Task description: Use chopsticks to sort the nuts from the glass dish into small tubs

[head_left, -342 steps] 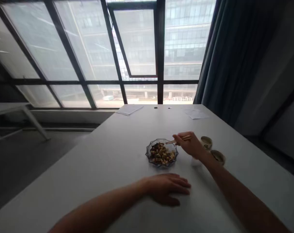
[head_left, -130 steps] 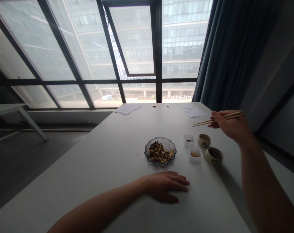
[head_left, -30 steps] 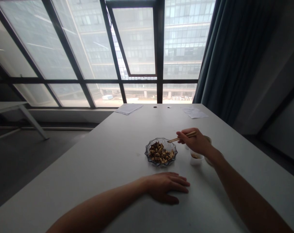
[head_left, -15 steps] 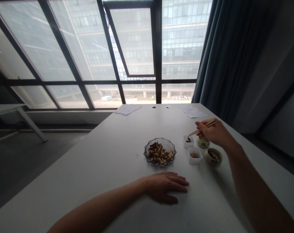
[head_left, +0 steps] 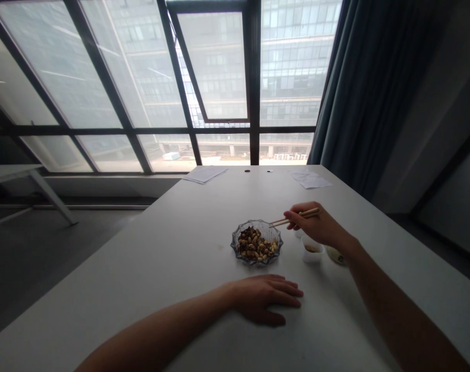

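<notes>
The right hand (head_left: pixel 316 226) grasped a pair of wooden chopsticks (head_left: pixel 294 217), their tips reaching left over the far rim of the glass dish (head_left: pixel 258 222), which held a heap of brown nuts (head_left: pixel 255 243). Just right of the dish, a small plastic tub (head_left: pixel 308 257) held a little tan sauce (head_left: pixel 311 248); a second tub (head_left: pixel 298 234) and a ceramic cup (head_left: pixel 336 257) showed only partly past the hand. The left hand (head_left: pixel 266 299) lay open on the white table (head_left: pixel 141 289), near the dish. Since the earlier frame, the right hand had moved from above the second tub to the dish.
</notes>
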The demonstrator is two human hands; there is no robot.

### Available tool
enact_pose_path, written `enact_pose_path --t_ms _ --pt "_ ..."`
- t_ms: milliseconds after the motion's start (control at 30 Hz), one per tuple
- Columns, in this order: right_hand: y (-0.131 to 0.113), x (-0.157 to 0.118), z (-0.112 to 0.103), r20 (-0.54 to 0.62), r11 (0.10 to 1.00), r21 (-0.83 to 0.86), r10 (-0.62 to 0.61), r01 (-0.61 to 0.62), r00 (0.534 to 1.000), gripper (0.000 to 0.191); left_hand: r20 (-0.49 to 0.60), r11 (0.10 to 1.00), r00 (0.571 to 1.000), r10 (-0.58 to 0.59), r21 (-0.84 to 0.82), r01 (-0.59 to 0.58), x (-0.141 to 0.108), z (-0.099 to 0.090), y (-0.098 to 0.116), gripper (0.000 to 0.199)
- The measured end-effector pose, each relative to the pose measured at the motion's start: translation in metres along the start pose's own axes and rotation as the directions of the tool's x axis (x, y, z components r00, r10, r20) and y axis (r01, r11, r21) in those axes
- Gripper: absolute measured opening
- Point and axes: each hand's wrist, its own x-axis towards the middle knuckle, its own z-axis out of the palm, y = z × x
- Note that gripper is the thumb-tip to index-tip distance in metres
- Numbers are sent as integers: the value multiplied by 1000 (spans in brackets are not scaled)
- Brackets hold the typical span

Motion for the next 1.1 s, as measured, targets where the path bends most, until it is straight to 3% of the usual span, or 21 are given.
enact_pose_path --t_ms 233,567,667,800,967,1100 --pt "22 11 39 96 998 38 37 -41 995 39 3 1000 1000 -13 -11 13 -1 0 1 63" --pt "31 17 44 -5 995 78 56 -55 998 45 -4 1000 1000 -7 -8 7 -3 -2 0 60" --pt "25 16 31 -62 993 99 70 -64 996 46 -7 1000 1000 -2 -7 2 -4 -2 0 60" --pt "12 6 -4 -188 994 91 80 -64 979 47 -19 1000 1000 7 -5 -7 -5 0 0 60" --pt "5 -9 -44 -416 994 -52 67 -97 907 41 -14 1000 1000 3 -6 -4 -3 0 -1 61" --pt "10 -10 -58 -394 987 -103 73 -122 916 39 -1 1000 1000 -10 -9 10 1 -1 2 61"
